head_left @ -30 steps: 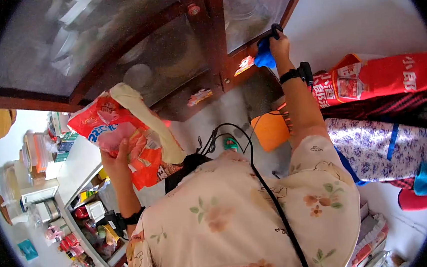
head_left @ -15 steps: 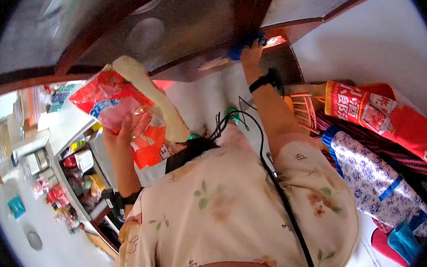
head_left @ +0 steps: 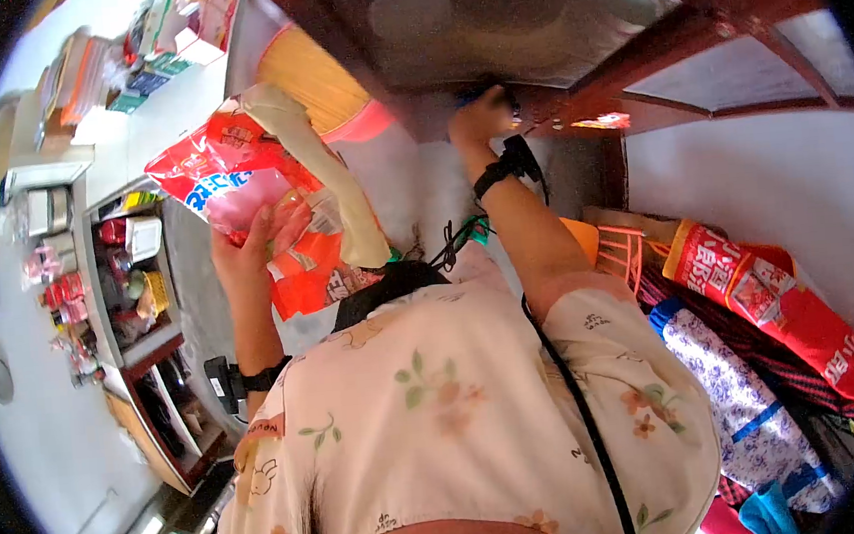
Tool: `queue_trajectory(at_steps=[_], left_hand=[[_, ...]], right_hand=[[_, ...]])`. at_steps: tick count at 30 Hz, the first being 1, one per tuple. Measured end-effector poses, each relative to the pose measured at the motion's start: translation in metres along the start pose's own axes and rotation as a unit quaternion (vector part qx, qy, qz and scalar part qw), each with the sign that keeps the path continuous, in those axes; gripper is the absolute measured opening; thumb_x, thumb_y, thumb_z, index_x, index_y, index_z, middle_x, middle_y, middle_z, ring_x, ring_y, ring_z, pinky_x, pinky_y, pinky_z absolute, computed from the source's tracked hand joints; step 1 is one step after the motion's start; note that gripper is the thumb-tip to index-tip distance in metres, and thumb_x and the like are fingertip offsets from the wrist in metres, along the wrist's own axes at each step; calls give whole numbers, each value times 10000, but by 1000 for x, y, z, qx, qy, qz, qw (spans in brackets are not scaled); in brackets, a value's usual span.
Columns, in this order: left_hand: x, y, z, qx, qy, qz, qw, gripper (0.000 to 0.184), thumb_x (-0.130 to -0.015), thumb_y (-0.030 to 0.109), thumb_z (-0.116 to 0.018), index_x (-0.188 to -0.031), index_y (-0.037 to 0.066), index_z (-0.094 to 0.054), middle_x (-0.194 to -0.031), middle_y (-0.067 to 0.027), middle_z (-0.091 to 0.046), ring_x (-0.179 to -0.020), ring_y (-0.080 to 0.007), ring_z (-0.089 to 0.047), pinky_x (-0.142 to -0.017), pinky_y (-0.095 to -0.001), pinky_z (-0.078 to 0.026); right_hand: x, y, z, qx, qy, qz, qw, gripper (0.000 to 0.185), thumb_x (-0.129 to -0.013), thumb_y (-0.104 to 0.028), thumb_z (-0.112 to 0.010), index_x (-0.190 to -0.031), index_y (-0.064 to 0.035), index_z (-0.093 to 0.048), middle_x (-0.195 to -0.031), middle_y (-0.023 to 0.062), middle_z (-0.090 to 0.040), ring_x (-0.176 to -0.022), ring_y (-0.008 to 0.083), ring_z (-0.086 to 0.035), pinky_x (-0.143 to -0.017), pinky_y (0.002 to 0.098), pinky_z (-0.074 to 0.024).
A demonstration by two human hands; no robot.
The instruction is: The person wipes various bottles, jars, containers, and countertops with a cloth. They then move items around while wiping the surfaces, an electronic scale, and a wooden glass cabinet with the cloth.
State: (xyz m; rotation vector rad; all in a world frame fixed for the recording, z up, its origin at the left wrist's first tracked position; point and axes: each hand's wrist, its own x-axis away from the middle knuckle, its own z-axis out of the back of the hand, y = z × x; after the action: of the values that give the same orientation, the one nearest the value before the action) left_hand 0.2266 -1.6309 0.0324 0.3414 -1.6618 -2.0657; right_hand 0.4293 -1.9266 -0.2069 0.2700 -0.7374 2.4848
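My left hand (head_left: 257, 248) is closed on a crumpled red plastic bag (head_left: 214, 168) with white and blue lettering. A long cream-coloured strip of soft material (head_left: 346, 213) hangs over the bag's right side; whether my fingers also grip it I cannot tell. My right hand (head_left: 481, 120) reaches forward under the dark wooden cabinet (head_left: 539, 37), its fingers curled and partly blurred. A dark blue bit shows at the fingers, too hidden to name.
Shelves with jars and packets (head_left: 131, 260) stand on the left. Ahead is a yellow ribbed object with a pink edge (head_left: 317, 75). At right are an orange chair (head_left: 619, 257), a red printed bag (head_left: 771, 300) and floral cloth (head_left: 744, 403). A black cable (head_left: 581, 436) runs down my front.
The view has swung left, bringing the yellow ribbed object into sight. My right hand has moved slightly left and down in view. My left hand keeps hold of the red bag.
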Motion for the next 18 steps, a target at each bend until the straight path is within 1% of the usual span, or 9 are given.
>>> queue_trajectory(at_steps=[1, 3, 6, 8, 10, 12, 13, 16, 18], left_hand=[[5, -6, 11, 1, 12, 10, 1000, 379, -901, 90, -769, -1228, -1, -601, -1121, -89, -701, -984, -155, -670, -855, -297, -539], [11, -16, 34, -12, 36, 23, 999, 378, -901, 105, -774, -1223, -3, -609, -1119, -84, -703, -973, -151, -670, -854, -296, -535], [21, -33, 63, -40, 68, 26, 997, 389, -903, 132, -779, -1227, -6, -614, -1116, -78, -704, -963, -149, -669, -851, -293, -530], [28, -49, 78, -40, 81, 24, 996, 398, -905, 148, -781, -1232, -8, -615, -1111, -77, -704, -966, -149, -669, -851, -291, -528], [30, -45, 84, -30, 82, 28, 996, 395, -909, 152, -779, -1231, -6, -615, -1108, -76, -704, -971, -147, -666, -851, -290, -527], [33, -46, 93, -39, 77, 37, 996, 385, -912, 151, -775, -1227, -5, -616, -1103, -74, -703, -975, -145, -663, -852, -289, -526], [31, -49, 97, -48, 76, 36, 995, 377, -914, 148, -772, -1223, -4, -617, -1100, -72, -703, -975, -143, -661, -852, -289, -525], [26, -52, 95, -13, 67, 35, 997, 363, -918, 141, -766, -1216, -3, -617, -1093, -68, -701, -972, -142, -659, -851, -290, -524], [25, -52, 94, 2, 62, 37, 997, 339, -924, 140, -758, -1203, 0, -627, -1090, -66, -706, -961, -142, -663, -837, -286, -527]], right_hand=[[18, -14, 7, -11, -2, 22, 1000, 858, -910, -324, -649, -1548, 70, -232, -1419, 291, -444, -1216, 379, -501, -1015, 478, -422], [55, -51, 10, 119, 44, 71, 989, 625, -978, -235, -501, -1527, 14, -334, -1338, 266, -564, -1196, 361, -583, -985, 386, -460], [66, -83, -22, 7, -71, 136, 988, 689, -910, -203, -590, -1507, 59, -366, -1332, 263, -529, -1210, 426, -501, -1025, 531, -429], [83, -104, -42, -6, 31, 137, 990, 594, -940, -197, -528, -1467, 58, -425, -1292, 271, -556, -1192, 442, -527, -1015, 554, -435], [81, -105, -56, 3, 77, 182, 980, 531, -958, -192, -502, -1439, 31, -474, -1264, 279, -570, -1175, 445, -547, -999, 566, -442], [62, -70, -57, 38, 63, 269, 960, 488, -966, -189, -512, -1424, -21, -513, -1246, 286, -572, -1159, 437, -561, -976, 566, -450], [59, -52, -51, 79, 68, 298, 949, 470, -976, -147, -489, -1438, -71, -525, -1210, 251, -602, -1170, 430, -569, -917, 539, -495], [32, 3, -16, 172, 111, 336, 919, 482, -982, -124, -481, -1463, -99, -507, -1189, 237, -610, -1140, 420, -589, -879, 540, -513], [14, 37, 11, 236, 175, 355, 888, 488, -979, -138, -501, -1465, -96, -503, -1204, 234, -610, -1117, 412, -609, -872, 525, -533]])
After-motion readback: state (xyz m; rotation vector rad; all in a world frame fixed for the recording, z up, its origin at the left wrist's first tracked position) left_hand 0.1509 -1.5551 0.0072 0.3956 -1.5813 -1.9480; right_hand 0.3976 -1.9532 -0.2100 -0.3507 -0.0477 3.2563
